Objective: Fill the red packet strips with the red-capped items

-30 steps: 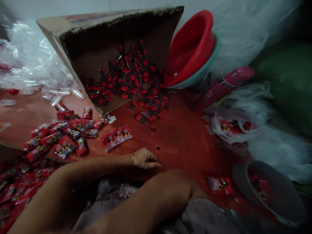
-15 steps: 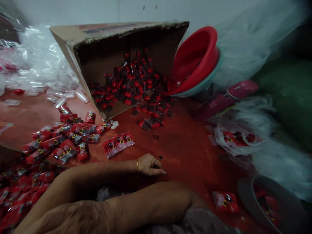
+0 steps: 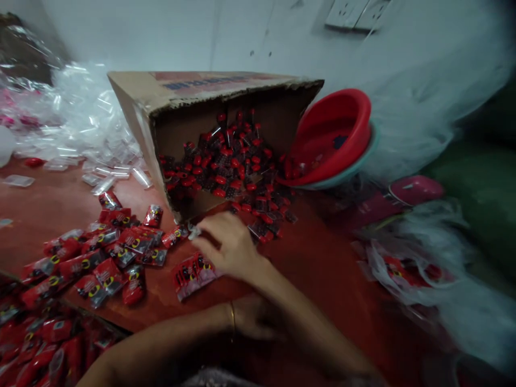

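Observation:
My right hand [image 3: 231, 242] reaches over the red table, thumb and forefinger closed on a crumpled whitish scrap [image 3: 194, 232] by the box's lower corner. Beneath my right forearm lies my left hand [image 3: 253, 320], with a gold-coloured bangle at the wrist. Its fingers are dim and blurred. Just left of my right hand, a row of printed red packets [image 3: 192, 275] overlaps on the table. Further left is a loose pile of similar red packets [image 3: 121, 244]. A cardboard box [image 3: 135, 107] lies on its side, small red-capped clear containers [image 3: 237, 161] spilling from its mouth.
A red basin [image 3: 360, 115] leans against the box, nested in a pale blue basin [image 3: 342, 174]. Clear plastic cases [image 3: 97, 140] heap up at the left. A pink bottle [image 3: 415, 191] and a plastic bag [image 3: 403, 269] lie right. More red packets [image 3: 48, 344] fill the lower left.
My right hand has swung from the lower left up to the scrap by the box and closed on it. My left hand stays low on the table. The view has tilted upward.

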{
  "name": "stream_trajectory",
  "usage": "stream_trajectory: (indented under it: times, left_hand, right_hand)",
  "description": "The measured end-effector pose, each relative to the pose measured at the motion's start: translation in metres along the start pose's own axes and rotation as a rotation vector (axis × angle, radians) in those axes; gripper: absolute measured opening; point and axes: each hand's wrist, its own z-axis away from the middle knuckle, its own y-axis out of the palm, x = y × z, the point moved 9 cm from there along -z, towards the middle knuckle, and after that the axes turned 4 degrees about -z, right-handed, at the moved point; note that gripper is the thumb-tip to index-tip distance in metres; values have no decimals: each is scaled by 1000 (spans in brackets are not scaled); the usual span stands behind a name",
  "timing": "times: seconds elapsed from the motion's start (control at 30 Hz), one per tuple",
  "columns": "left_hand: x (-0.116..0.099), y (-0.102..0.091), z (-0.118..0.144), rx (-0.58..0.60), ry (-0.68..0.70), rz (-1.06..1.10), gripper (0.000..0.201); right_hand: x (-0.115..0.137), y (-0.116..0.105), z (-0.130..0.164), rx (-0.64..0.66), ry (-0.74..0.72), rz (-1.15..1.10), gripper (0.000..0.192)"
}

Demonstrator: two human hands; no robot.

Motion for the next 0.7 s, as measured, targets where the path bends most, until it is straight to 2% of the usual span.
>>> stream_trajectory:
  times: [0.1,0.17,0.23,0.27,0.37,0.43,0.57,0.7]
  left_hand:
    - [-12,18,1,199,165,234,26]
    - [-13,23,2,258,218,356,23]
    - [-10,25,1,259,226,379,22]
    - [-9,27,2,270,231,387,22]
    - [-8,30,2,300,249,407,24]
    - [-10,30,2,313,273,397,24]
    - [-8,30,1,355,261,316,23]
    - [-11,27,2,345,281,231,22]
  right_hand:
    - [-96,12,-28,65,292,342,56]
    - [-154,27,-35,92,491,499,79]
    - [-193,43,-35,99,597,563,88]
    - [-204,50,-33,92,602,575,86]
    - [-214,60,-23,87,490,566,64]
    - [-213,57,-10,116,412,531,51]
    - [-215,37,24,166,402,381,42]
    - [-203,10,52,71,431,71,38]
